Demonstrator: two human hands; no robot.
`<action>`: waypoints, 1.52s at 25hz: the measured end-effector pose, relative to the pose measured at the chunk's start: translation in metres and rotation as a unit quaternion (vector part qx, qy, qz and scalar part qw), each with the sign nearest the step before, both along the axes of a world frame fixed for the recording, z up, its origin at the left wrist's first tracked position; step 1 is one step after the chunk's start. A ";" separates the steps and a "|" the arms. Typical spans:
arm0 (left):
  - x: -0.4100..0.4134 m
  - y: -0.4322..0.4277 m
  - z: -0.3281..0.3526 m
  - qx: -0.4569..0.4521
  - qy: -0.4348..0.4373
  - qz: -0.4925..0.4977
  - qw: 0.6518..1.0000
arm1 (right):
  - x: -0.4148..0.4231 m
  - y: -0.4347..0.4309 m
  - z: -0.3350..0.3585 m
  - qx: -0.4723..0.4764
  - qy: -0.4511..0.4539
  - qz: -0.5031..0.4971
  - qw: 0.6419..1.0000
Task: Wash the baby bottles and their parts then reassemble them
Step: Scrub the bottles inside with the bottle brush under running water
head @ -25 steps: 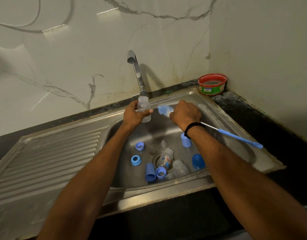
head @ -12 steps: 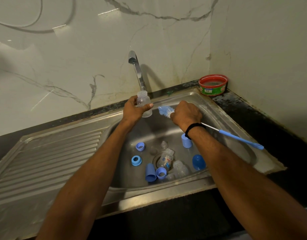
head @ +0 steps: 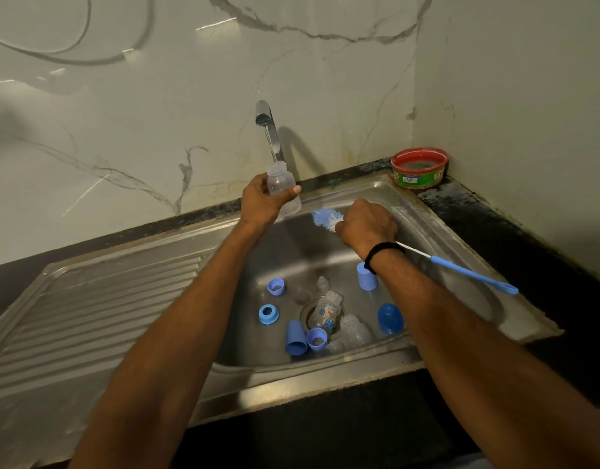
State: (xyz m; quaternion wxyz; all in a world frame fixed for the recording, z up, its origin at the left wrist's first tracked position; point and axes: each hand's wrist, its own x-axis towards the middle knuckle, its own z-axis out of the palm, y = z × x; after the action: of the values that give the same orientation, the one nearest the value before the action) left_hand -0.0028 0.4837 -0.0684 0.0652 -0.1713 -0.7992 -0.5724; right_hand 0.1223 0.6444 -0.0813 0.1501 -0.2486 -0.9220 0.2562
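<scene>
My left hand grips a clear baby bottle upright, just below the tap. My right hand holds a blue bottle brush near its bristle head, which points left toward the bottle without touching it; the handle sticks out to the right. In the sink basin lie two more clear bottles, several blue collars and caps, and a clear teat.
A ribbed steel drainboard stretches left of the basin. A red and green tub sits in the back right corner on the dark counter. Marble walls close off the back and right. No water runs from the tap.
My left hand has lifted the bottle up and closer to the tap spout. My right hand and the brush have stayed almost still.
</scene>
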 end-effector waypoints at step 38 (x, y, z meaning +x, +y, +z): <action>0.054 -0.027 -0.087 -0.113 0.072 0.077 0.988 | 0.000 -0.011 -0.006 0.005 -0.033 0.012 0.999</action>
State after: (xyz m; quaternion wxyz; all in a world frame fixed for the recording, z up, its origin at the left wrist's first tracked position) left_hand 0.0512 0.4567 -0.1557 0.1467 -0.1567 -0.8629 -0.4576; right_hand 0.1221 0.6336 -0.0876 0.1173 -0.2452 -0.9306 0.2451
